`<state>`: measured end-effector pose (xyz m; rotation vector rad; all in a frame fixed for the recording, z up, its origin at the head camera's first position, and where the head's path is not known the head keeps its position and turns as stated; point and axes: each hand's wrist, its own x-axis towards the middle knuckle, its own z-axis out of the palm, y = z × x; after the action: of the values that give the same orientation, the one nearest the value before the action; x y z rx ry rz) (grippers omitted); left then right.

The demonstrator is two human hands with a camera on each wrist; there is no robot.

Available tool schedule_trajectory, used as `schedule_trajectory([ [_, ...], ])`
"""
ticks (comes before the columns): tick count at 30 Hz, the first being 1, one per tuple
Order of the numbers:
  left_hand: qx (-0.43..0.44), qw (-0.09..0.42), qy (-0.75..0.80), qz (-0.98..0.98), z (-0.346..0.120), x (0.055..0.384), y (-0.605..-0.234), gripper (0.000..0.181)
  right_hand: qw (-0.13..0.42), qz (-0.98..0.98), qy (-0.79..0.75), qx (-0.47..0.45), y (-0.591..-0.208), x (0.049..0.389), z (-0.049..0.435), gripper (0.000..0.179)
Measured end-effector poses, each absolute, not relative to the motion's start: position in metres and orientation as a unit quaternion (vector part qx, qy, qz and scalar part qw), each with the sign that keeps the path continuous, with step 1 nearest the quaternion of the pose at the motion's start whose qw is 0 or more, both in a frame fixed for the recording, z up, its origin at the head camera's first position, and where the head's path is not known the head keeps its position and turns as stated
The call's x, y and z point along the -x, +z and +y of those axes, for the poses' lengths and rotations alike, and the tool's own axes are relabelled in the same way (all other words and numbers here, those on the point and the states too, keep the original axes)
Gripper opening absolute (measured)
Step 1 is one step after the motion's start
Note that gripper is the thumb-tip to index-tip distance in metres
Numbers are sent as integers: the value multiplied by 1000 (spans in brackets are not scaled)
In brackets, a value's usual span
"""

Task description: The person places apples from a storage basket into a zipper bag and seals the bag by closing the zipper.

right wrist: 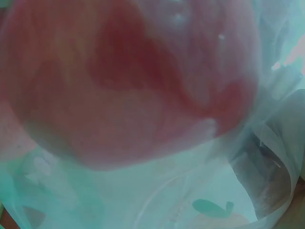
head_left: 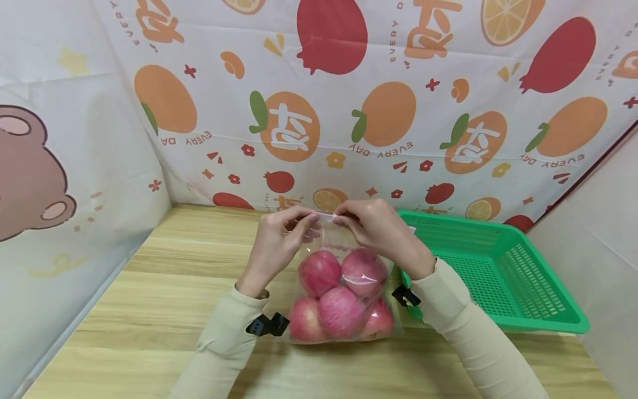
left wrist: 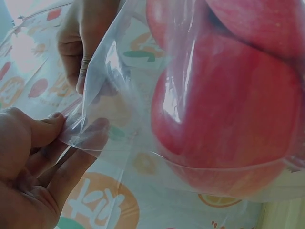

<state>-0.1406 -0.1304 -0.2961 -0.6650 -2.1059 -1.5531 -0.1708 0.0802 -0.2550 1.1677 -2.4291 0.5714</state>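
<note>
A clear zip bag (head_left: pixel 326 235) stands on the wooden table with several red apples (head_left: pixel 341 311) inside. My left hand (head_left: pixel 281 235) pinches the left end of its top edge between thumb and fingers. Close beside it, my right hand (head_left: pixel 374 224) pinches the same pinkish zip strip (head_left: pixel 325 216) near the middle. In the left wrist view, the thumb and fingers of the left hand (left wrist: pixel 33 162) hold a corner of the clear film, with the right hand (left wrist: pixel 86 43) above it. An apple (right wrist: pixel 133 86) behind film fills most of the right wrist view.
A green plastic basket (head_left: pixel 553 277) sits on the right of the table (head_left: pixel 164 310), next to the right forearm. Behind the table hangs a fruit-print cloth (head_left: pixel 344 122). A pale cloth with a bear print (head_left: pixel 30 172) covers the left side.
</note>
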Motion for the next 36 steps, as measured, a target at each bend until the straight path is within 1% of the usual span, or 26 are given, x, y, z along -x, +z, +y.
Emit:
schedule_trajectory([
  [36,238,218,-571,-755,-131,139,-296,12,186,-872,216,-398,-261,169,87,8],
])
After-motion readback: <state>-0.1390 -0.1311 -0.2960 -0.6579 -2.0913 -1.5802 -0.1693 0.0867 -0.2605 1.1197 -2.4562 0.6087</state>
